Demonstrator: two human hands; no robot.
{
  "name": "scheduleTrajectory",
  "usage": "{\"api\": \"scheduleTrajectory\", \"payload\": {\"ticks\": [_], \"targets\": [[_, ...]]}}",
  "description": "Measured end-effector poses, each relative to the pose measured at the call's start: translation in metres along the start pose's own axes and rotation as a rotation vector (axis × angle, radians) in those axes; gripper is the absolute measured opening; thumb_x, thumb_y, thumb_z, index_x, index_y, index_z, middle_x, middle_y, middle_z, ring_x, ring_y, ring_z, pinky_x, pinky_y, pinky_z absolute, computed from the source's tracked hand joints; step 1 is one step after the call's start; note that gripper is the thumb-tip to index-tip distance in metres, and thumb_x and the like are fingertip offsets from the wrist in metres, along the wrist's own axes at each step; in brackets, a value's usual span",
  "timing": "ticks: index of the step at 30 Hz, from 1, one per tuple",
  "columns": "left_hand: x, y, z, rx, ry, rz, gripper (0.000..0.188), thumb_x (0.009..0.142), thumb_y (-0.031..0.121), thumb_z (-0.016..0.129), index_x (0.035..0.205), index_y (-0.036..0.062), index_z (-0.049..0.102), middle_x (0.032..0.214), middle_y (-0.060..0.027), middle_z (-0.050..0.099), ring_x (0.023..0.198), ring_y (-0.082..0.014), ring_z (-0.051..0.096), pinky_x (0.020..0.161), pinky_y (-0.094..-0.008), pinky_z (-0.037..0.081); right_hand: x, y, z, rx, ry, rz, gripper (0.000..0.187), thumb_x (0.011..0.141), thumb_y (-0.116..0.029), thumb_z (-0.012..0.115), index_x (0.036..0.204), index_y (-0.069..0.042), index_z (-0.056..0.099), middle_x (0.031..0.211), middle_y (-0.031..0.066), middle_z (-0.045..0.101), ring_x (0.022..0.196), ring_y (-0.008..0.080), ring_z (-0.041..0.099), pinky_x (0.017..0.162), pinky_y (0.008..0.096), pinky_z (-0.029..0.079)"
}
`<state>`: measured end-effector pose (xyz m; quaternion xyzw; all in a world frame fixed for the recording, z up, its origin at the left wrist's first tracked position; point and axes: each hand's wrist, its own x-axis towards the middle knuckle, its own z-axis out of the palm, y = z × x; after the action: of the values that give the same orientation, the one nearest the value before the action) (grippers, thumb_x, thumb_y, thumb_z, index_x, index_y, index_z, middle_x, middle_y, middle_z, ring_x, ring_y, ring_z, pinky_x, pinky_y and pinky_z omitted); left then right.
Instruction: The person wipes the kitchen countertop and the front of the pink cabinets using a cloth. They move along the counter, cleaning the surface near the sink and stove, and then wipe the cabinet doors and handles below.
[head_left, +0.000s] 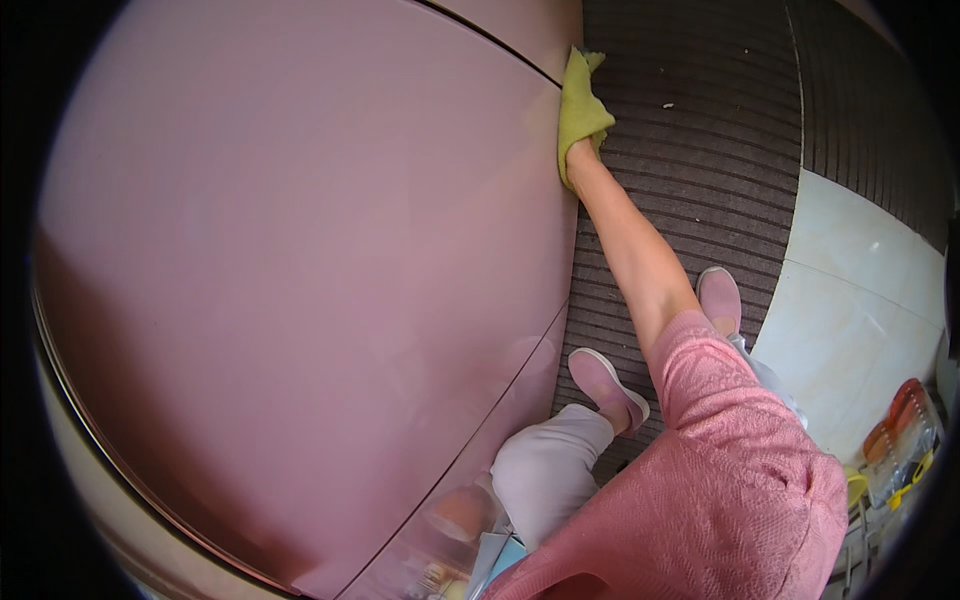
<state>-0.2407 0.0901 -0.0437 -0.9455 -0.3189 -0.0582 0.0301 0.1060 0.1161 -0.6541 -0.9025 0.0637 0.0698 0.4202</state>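
My right arm reaches forward from a short pink sleeve. A yellow-green cloth is draped over my right hand and hides the fingers; only the wrist and heel of the hand show. Hand and cloth lie against the right edge of a large glossy pink panel, just below a dark seam that slants down to that edge. One loose corner of the cloth sticks out over the dark floor side. My left hand is out of the picture.
Dark ribbed matting covers the floor beside the panel, with small white specks on it. My pink shoes stand there. Pale tile begins to the right. Plastic packages with orange contents lie at the lower right.
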Motion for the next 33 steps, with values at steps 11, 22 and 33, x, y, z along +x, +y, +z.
{"api": "scheduleTrajectory", "payload": {"ticks": [11,22,33], "targets": [[0.008,0.000,-0.002,0.103,-0.039,0.199,0.078,0.104,0.046,0.059,0.160,0.0058,0.023,0.160,-0.0191,0.029,0.142,-0.0342,0.036,0.114,-0.0531,0.037,-0.229,0.019,0.008,0.540,-0.273,0.415,0.053,0.092,-0.037,0.058,0.140,-0.015,0.053,0.146,0.0133,0.039,0.140,0.0382,0.031,0.116,0.0576,0.024],[0.013,-0.025,0.007,0.027,0.060,0.307,0.073,0.107,0.047,0.046,0.160,-0.0001,0.029,0.162,-0.0161,0.032,0.149,-0.0269,0.033,0.123,-0.0432,0.024,-0.181,-0.137,-0.153,0.760,0.101,-0.333,0.070,0.084,-0.043,0.067,0.146,-0.019,0.048,0.162,0.0185,0.025,0.151,0.0456,0.017,0.121,0.0626,0.014],[0.012,-0.024,-0.001,0.053,0.005,0.291,0.074,0.108,0.051,0.045,0.159,0.0008,0.026,0.159,-0.0171,0.032,0.142,-0.0283,0.039,0.116,-0.0452,0.035,-0.256,-0.173,-0.180,0.910,0.098,-0.931,0.066,0.086,-0.041,0.066,0.147,-0.018,0.055,0.162,0.0172,0.039,0.151,0.0406,0.031,0.122,0.0623,0.019]]}}
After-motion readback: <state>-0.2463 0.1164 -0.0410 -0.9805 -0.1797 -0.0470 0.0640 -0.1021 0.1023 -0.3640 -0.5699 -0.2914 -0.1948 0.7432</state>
